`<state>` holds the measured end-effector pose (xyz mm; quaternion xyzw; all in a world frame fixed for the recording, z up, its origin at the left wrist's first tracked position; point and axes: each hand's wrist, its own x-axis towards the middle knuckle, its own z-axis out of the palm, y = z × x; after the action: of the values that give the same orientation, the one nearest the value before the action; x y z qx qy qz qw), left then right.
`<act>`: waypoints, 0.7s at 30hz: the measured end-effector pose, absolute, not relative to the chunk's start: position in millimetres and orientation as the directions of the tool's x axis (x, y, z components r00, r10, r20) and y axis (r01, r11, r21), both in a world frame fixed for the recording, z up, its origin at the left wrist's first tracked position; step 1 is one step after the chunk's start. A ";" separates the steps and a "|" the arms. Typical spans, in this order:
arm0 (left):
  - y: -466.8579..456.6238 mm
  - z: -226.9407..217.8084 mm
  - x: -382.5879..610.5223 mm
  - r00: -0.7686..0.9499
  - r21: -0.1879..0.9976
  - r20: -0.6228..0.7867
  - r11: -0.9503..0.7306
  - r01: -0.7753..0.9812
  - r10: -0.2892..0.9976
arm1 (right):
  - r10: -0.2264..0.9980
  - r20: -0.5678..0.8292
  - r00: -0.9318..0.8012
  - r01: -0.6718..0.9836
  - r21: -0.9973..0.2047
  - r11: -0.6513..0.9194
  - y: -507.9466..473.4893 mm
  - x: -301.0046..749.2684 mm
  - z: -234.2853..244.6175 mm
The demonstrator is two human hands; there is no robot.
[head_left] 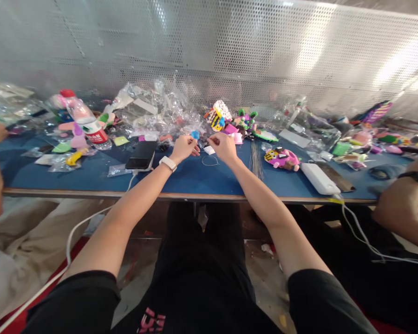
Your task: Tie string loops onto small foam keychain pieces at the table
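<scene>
Both my arms reach out over a blue table (195, 178). My left hand (184, 147), with a white watch on the wrist, is closed in a pinch next to a small blue piece (195, 135). My right hand (223, 145) is also closed in a pinch, just right of the left one, on something too small to make out. A thin wire loop (210, 161) lies on the table just below the two hands. A small white piece (209, 150) lies between them.
A black phone (141, 155) lies left of my hands, a white power bank (319, 178) to the right. Colourful toy figures (281, 157), a bottle (90, 123) and clear plastic bags (160, 111) crowd the back. Other people's arms (400, 208) show at both edges.
</scene>
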<state>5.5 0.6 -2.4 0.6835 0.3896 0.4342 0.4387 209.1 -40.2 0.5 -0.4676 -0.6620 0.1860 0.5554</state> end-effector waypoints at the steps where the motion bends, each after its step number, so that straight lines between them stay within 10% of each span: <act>1: 1.0 -2.2 4.6 0.332 0.926 0.285 -0.348 0.147 0.899 | 0.813 0.579 0.058 0.408 -0.757 0.510 -40.1 210.1 1.0; 14: -5.6 3.7 6.5 0.397 0.749 0.503 -0.617 0.242 0.767 | 0.892 0.373 -0.255 0.509 -0.733 0.452 -31.6 243.2 3.5; 21: -8.3 1.0 7.8 0.420 0.749 0.499 -0.621 0.231 0.758 | 0.838 0.253 0.484 0.826 -0.448 -0.342 -35.0 346.6 8.8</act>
<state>7.8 -8.3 1.0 0.7869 0.3143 0.4373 0.3013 346.6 -35.0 8.8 -0.8189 -0.5081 0.0109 0.2666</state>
